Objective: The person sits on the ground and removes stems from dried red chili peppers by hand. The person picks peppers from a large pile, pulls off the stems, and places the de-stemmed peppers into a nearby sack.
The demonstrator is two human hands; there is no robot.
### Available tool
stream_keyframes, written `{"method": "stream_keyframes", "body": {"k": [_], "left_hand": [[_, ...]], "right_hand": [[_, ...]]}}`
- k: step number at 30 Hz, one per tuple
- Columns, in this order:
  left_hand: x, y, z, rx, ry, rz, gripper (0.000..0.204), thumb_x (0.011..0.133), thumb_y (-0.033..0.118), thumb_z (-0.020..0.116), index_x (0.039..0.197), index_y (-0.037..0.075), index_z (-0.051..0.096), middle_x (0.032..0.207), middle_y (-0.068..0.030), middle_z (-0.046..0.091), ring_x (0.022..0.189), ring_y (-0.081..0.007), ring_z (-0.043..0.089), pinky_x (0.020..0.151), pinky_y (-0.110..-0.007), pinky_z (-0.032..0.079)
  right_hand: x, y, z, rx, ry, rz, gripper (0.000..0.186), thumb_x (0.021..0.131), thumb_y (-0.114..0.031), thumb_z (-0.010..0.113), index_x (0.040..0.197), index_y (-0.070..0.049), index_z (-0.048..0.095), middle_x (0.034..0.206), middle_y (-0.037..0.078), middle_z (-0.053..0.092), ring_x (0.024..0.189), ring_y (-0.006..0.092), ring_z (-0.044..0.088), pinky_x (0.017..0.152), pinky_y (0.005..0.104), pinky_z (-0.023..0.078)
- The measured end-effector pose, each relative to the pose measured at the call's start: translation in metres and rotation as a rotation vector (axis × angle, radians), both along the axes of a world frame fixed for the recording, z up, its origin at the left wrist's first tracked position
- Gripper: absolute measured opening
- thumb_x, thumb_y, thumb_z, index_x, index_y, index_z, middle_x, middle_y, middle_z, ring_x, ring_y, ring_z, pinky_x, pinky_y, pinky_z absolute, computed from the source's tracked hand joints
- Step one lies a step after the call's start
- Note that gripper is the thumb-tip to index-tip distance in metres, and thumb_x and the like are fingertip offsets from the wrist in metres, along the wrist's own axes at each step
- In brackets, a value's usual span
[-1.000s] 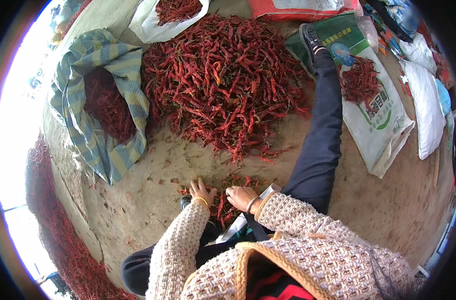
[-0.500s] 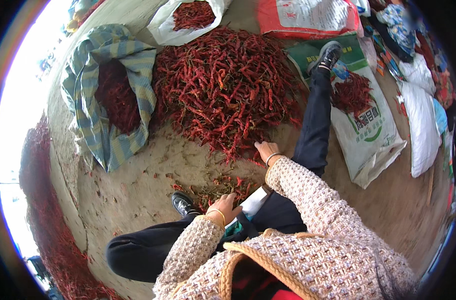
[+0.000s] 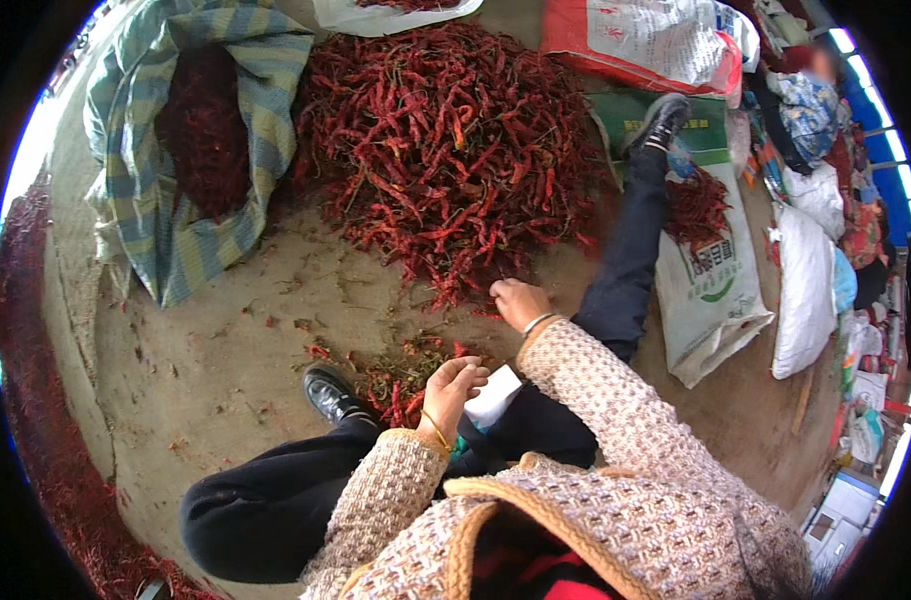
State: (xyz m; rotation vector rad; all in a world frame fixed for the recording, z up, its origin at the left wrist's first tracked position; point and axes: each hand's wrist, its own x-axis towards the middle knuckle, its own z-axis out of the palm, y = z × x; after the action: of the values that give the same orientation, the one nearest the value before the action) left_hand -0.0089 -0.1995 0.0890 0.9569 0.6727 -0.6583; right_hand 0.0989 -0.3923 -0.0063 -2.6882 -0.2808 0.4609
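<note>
A large pile of dried red chilies point(image 3: 445, 150) lies on the ground in front of me. My right hand point(image 3: 522, 303) is at its near edge, fingers closed at the tip of a red chili that is mostly hidden under them. Nearer to me, my left hand point(image 3: 453, 392) is raised with thumb and fingers pressed together; what they hold, if anything, is too small to make out. Below and beside it is a small heap of chili bits and stems point(image 3: 400, 385). A white, box-like piece point(image 3: 493, 397) rests by my lap next to the left hand.
A blue-green striped sack point(image 3: 135, 190) of chilies stands open at left. Further chilies lie on a green-and-white sack point(image 3: 710, 300) beside my outstretched leg point(image 3: 625, 240). A red-and-white sack point(image 3: 640, 40) lies behind. White bundles point(image 3: 805, 290) line the right side; more chilies point(image 3: 35, 400) spread at far left.
My left hand has lifted off the small heap, and its fingers have gone from stretched to pinched. The right hand stays by the pile's edge, its fingers drawn in. The whole view has shifted.
</note>
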Motion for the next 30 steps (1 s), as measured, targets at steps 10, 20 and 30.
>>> {"method": "stream_keyframes", "body": {"k": [10, 20, 30], "left_hand": [[0.0, 0.026, -0.005, 0.046, -0.01, 0.406, 0.028, 0.097, 0.02, 0.046, 0.116, 0.003, 0.056, 0.107, -0.0056, 0.061, 0.094, -0.0123, 0.059, 0.075, -0.025, 0.049], [-0.006, 0.024, -0.004, -0.003, -0.109, 0.192, 0.025, 0.094, 0.016, 0.052, 0.113, 0.0, 0.056, 0.095, -0.0062, 0.063, 0.08, -0.0137, 0.061, 0.071, -0.025, 0.051], [-0.017, 0.011, 0.023, 0.817, -0.717, -0.643, 0.021, 0.087, 0.019, 0.056, 0.093, 0.0, 0.058, 0.083, -0.0176, 0.064, 0.077, -0.0322, 0.063, 0.068, -0.038, 0.048]], "right_hand": [[-0.014, 0.044, 0.057, 0.674, 0.847, -0.422, 0.026, 0.088, -0.025, 0.062, 0.1, -0.002, 0.064, 0.084, 0.002, 0.067, 0.055, 0.0055, 0.056, 0.043, 0.0191, 0.04], [-0.087, 0.07, 0.081, 1.004, 0.623, -0.363, 0.028, 0.087, -0.031, 0.063, 0.088, -0.003, 0.066, 0.066, -0.003, 0.059, 0.053, 0.0039, 0.048, 0.047, 0.0214, 0.037], [-0.097, 0.041, 0.077, 0.802, 0.839, -0.286, 0.058, 0.091, -0.053, 0.042, 0.061, -0.006, 0.058, 0.051, -0.001, 0.046, 0.044, 0.0094, 0.037, 0.045, 0.0273, 0.029]]}}
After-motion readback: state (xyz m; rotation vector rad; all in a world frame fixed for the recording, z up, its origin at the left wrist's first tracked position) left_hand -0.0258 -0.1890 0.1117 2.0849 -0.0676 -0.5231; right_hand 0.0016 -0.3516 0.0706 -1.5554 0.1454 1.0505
